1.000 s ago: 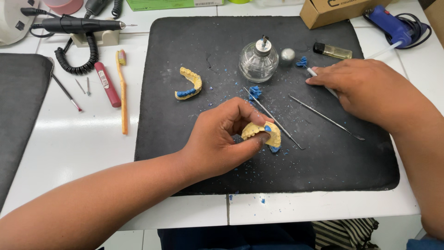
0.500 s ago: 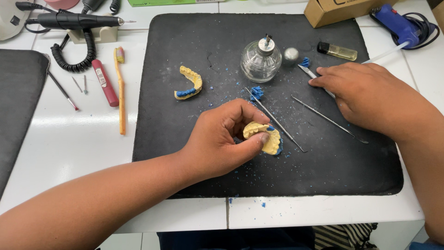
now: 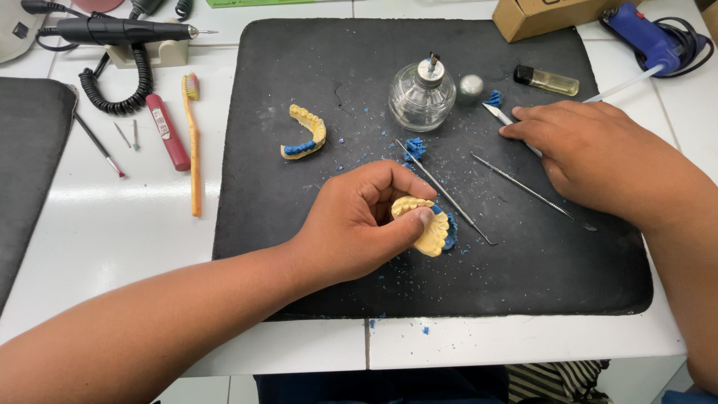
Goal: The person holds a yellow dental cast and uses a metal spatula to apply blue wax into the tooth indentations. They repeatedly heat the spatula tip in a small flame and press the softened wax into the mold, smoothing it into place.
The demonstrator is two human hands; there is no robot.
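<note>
At frame centre, our left hand (image 3: pixel 359 228) pinches a yellow dental cast (image 3: pixel 430 224).
Right hand (image 3: pixel 591 153) fingers rest flat on a scalpel (image 3: pixel 499 114) at upper right; bare black mat (image 3: pixel 538 277) lies below.

A dental lab bench. On a white counter (image 3: pixel 112 224) lies a black mat (image 3: pixel 299 187) strewn with blue wax crumbs, with yellow plaster tooth casts (image 3: pixel 303 132), a glass spirit lamp (image 3: pixel 422 96), thin metal carving tools (image 3: pixel 531 191) and a lighter (image 3: pixel 546 79). A corded handpiece (image 3: pixel 120 30) rests on a stand beside a toothbrush (image 3: pixel 194 142).
</note>
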